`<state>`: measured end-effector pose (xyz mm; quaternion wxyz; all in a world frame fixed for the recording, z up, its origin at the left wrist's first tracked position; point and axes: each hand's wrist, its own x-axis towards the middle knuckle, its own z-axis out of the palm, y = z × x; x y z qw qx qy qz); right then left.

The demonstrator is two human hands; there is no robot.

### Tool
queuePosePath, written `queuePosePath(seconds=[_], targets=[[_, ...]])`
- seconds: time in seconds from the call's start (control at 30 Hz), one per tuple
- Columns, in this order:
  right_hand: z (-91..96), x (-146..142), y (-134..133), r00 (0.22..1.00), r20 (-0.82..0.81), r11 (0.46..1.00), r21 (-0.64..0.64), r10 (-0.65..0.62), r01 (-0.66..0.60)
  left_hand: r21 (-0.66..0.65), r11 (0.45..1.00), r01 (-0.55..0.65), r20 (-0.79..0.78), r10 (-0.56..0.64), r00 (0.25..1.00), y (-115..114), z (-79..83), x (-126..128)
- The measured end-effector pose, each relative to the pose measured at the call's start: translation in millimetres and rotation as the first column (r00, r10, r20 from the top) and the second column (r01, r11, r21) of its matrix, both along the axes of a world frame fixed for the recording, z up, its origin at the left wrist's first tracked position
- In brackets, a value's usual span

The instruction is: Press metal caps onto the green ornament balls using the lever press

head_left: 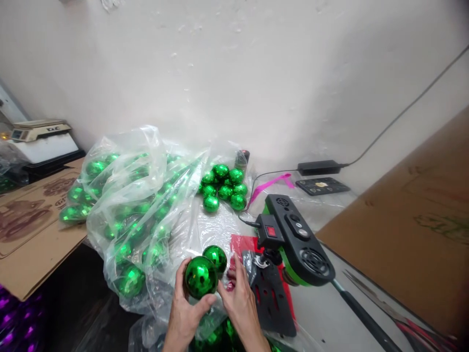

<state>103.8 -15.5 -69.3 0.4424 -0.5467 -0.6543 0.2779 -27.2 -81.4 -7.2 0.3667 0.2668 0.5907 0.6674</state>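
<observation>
My left hand (183, 308) is closed around a shiny green ball (200, 277), thumb under it and fingers behind. A second green ball (217, 256) sits just behind it, touching the first. Against that second ball rest the half-spread fingers of my right hand (238, 298), though I cannot see whether they grip it. Both hands hover above a clear plastic bag (142, 215) full of several green balls. A loose pile of green balls (224, 188) lies farther back on the table.
A black and green machine (296, 242) with a red switch stands right of my hands, above a black perforated plate (269, 298). Cardboard sheets lie at left (32, 230) and right (410, 220). A scale (38, 129), a power adapter (318, 167) and a black remote (321, 186) sit near the wall.
</observation>
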Motion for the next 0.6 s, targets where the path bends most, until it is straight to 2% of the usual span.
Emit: queuePosePath(seconds=[0.13,0.3,0.47,0.53,0.6], targets=[[2.5,27,-22,0.996,-0.084,0.999,-0.019,0.033,-0.035,-0.038,0.999,0.009,-0.107,-0.013,0.994,-2,-0.7,11],[-1.7,48,-38,0.989,-0.141,0.997,-0.058,0.047,-0.056,-0.112,0.990,0.081,-0.190,-0.102,0.977,10,3.9,15],[1.0,32,-27,0.988,-0.152,0.999,0.051,0.003,0.005,-0.127,0.983,0.129,-0.333,-0.165,0.928,11,1.9,9],[6.9,21,-14,0.993,-0.106,0.992,0.119,0.045,-0.032,-0.126,0.985,0.116,-0.416,-0.158,0.896,8,-3.5,1],[11.8,9,2,0.993,-0.008,0.982,0.155,0.114,-0.111,-0.107,0.993,0.055,-0.492,-0.101,0.865,3,-9.2,-9]])
